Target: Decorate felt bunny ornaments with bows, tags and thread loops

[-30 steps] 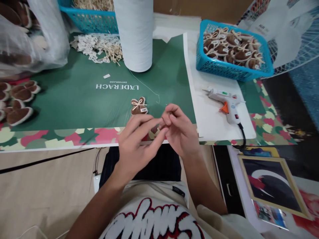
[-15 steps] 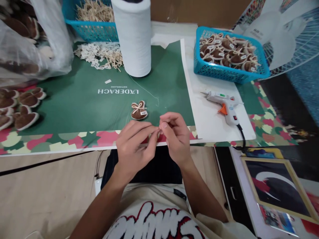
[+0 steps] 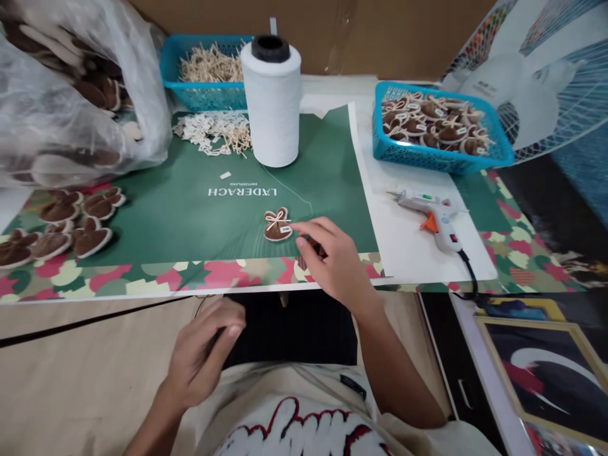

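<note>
Plush piece [image 3: 275,233] lying just left of nearer right hand [image 3: 336,261], fingers hovering parted, nothing visibly gripped; curled left hand [image 3: 202,348] hiding any hold.

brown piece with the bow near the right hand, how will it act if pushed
The brown piece looks plush, so it probably feels soft and light. Lying flat on the green sheet, it would likely slide rather than roll. Its thin bow might snag.

Plush piece [image 3: 276,232] lay on sheet [image 3: 161,221], right hand [image 3: 342,265] beside it; left hand [image 3: 205,350] off front edge. Spool [image 3: 272,111] stood behind, label heap [image 3: 202,131] to its left. More pieces [image 3: 92,239] sat far left before bag [image 3: 148,107]. Glue gun [image 3: 434,217] lay right, before basket [image 3: 422,156] of pieces; fan [image 3: 534,95] beyond.
</note>
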The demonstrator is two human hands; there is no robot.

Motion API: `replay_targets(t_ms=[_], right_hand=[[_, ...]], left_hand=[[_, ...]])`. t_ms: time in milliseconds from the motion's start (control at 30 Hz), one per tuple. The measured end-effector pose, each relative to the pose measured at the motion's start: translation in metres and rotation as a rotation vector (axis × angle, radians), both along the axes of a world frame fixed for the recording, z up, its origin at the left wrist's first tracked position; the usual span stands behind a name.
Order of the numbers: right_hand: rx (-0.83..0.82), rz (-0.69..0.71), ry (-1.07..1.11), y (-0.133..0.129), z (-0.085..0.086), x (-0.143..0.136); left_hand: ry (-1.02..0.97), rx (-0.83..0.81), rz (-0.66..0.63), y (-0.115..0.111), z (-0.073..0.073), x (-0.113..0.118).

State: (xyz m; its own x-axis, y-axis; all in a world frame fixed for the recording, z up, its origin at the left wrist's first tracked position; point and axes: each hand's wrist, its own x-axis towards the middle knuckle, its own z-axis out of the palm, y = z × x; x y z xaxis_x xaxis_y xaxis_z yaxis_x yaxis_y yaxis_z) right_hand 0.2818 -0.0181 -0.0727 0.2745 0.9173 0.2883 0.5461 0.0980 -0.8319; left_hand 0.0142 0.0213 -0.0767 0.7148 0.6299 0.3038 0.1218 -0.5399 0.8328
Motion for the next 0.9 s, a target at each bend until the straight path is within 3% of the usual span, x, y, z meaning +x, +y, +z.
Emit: replay_targets(t_ms=[67, 133, 300, 400, 533, 700, 900], right_hand=[[0.016, 0.026, -0.144, 0.002, -0.001, -0.002], [0.025, 0.017, -0.246, 0.002, -0.004, -0.006], [0.014, -0.004, -0.396, 0.0, -0.01, -0.013], [0.022, 0.008, -0.465, -0.001, -0.009, -0.014], [0.006, 0.024, -0.543, 0.0, -0.008, -0.017], [0.026, -0.027, -0.605, -0.001, -0.008, -0.023], [-0.066, -0.062, -0.681, -0.003, -0.009, -0.033]], left_hand=[[0.153, -0.122, 0.059, -0.004, -0.021, -0.036], [0.358, -0.235, 0.153, -0.008, -0.054, -0.077], [0.731, -0.439, 0.644, -0.022, -0.156, -0.201], [0.889, -0.572, 0.888, -0.036, -0.197, -0.257], [0.929, -0.63, 0.886, -0.058, -0.219, -0.281], [0.963, -0.684, 0.755, -0.076, -0.236, -0.277], [0.982, -0.685, 0.602, -0.077, -0.25, -0.272]])
